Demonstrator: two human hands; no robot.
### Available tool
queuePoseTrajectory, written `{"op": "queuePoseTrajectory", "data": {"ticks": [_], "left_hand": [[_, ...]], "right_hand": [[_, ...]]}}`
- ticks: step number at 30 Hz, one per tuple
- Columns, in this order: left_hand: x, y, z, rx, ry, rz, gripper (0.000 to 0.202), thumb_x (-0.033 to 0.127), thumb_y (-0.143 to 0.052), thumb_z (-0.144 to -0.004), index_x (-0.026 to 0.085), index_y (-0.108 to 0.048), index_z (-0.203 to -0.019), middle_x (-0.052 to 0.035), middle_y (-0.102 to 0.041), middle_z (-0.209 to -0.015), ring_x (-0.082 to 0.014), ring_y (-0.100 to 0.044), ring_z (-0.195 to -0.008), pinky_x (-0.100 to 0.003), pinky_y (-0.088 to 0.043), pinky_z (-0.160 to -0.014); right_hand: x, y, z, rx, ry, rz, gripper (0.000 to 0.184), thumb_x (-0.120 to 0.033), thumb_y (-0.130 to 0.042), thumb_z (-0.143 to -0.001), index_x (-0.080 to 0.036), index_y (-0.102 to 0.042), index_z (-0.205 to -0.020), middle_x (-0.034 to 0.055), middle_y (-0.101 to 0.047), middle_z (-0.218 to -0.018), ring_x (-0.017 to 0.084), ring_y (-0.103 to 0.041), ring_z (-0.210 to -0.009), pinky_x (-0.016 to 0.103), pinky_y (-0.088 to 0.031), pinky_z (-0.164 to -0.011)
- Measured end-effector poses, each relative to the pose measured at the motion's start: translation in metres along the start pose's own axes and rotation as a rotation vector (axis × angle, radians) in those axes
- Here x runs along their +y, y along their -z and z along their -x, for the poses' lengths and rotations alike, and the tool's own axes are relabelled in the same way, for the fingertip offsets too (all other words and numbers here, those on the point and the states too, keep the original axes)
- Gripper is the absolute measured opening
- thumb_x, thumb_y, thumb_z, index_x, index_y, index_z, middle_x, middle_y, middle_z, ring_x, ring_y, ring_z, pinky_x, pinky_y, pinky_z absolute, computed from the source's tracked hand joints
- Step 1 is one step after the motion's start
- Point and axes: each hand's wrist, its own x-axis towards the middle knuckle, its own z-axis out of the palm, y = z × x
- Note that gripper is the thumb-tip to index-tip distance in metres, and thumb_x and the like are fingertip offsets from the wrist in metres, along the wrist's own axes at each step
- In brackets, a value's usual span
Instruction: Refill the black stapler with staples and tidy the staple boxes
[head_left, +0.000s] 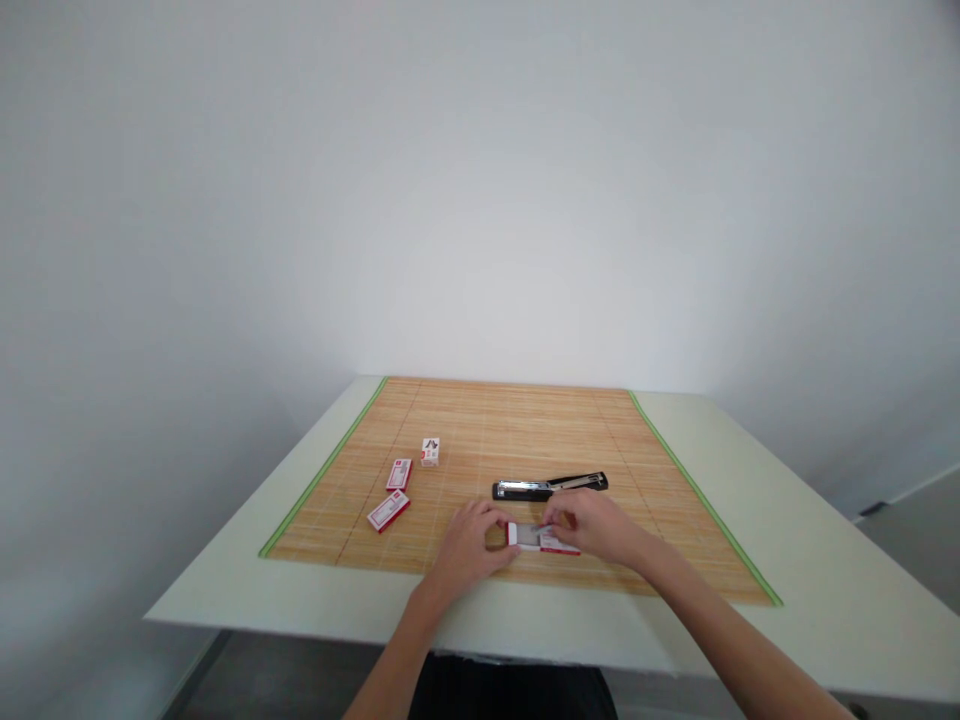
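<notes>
Both my hands meet over a small red and white staple box [534, 538] that lies on the bamboo mat [517, 430] near its front edge. My left hand [469, 545] grips the box's left end. My right hand [592, 527] pinches at its open top; whether it holds staples is too small to tell. Just behind the hands a black stapler [549, 487] lies opened out flat, its metal rail showing.
Three more small red and white boxes lie on the left of the mat: one standing [430, 451], two flat [400, 473] [388, 511]. The mat has green side edges and rests on a pale table [825, 560] against a white wall.
</notes>
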Motion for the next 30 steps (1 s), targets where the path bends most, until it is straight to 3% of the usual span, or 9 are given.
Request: {"op": "queuePoseTrajectory", "data": {"ticks": [6,12,19,22,26,30], "left_hand": [[0.000,0.000,0.000,-0.012,0.011,-0.004,0.033,0.037,-0.080,-0.079,0.032,-0.071,-0.110,-0.0019,-0.066,-0.112,-0.0264,-0.058,-0.110,-0.038,-0.042,-0.095],[0.000,0.000,0.000,-0.013,0.018,-0.016,0.032,0.038,-0.079,-0.080,0.032,-0.071,-0.110,-0.0026,-0.066,-0.112,-0.0270,-0.058,-0.109,-0.039,-0.042,-0.095],[0.000,0.005,0.002,-0.012,-0.009,0.051,0.042,0.026,-0.077,-0.076,0.031,-0.069,-0.118,-0.0023,-0.067,-0.112,-0.0262,-0.059,-0.109,-0.038,-0.043,-0.098],[-0.002,0.007,0.003,-0.005,0.005,0.091,0.042,0.025,-0.077,-0.076,0.029,-0.069,-0.117,-0.0019,-0.069,-0.107,-0.0245,-0.061,-0.103,-0.036,-0.044,-0.095],[-0.005,0.009,0.002,-0.035,0.031,0.091,0.031,0.031,-0.078,-0.078,0.027,-0.073,-0.108,-0.0009,-0.071,-0.099,-0.0224,-0.062,-0.096,-0.033,-0.044,-0.088],[-0.002,0.009,-0.003,-0.063,0.048,0.080,0.031,0.042,-0.081,-0.078,0.029,-0.076,-0.105,0.0003,-0.073,-0.094,-0.0230,-0.061,-0.094,-0.033,-0.043,-0.086]], "right_hand": [[0.017,-0.002,0.022,0.048,0.051,-0.032,0.024,-0.021,-0.060,-0.090,-0.029,-0.079,-0.102,0.0021,-0.073,-0.092,0.018,-0.063,-0.079,0.026,-0.041,-0.073],[0.023,0.002,0.026,0.020,0.073,-0.149,0.028,-0.024,-0.059,-0.092,-0.030,-0.078,-0.112,0.0036,-0.072,-0.105,0.019,-0.065,-0.085,0.027,-0.046,-0.078],[0.038,-0.001,0.037,0.031,-0.090,-0.172,0.040,-0.035,-0.073,-0.082,-0.025,-0.072,-0.122,0.0048,-0.071,-0.101,0.021,-0.063,-0.082,0.032,-0.049,-0.079],[0.036,-0.009,0.038,0.000,-0.124,-0.152,0.043,-0.036,-0.081,-0.075,-0.025,-0.072,-0.116,0.0040,-0.071,-0.100,0.021,-0.063,-0.084,0.032,-0.048,-0.080],[0.022,-0.020,0.029,0.006,-0.107,-0.137,0.028,-0.033,-0.077,-0.079,-0.025,-0.073,-0.105,0.0025,-0.069,-0.097,0.019,-0.062,-0.081,0.029,-0.046,-0.076],[0.009,-0.028,0.019,0.018,-0.073,-0.156,0.027,-0.035,-0.077,-0.080,-0.027,-0.073,-0.106,0.0016,-0.067,-0.098,0.018,-0.061,-0.079,0.027,-0.043,-0.071]]}}
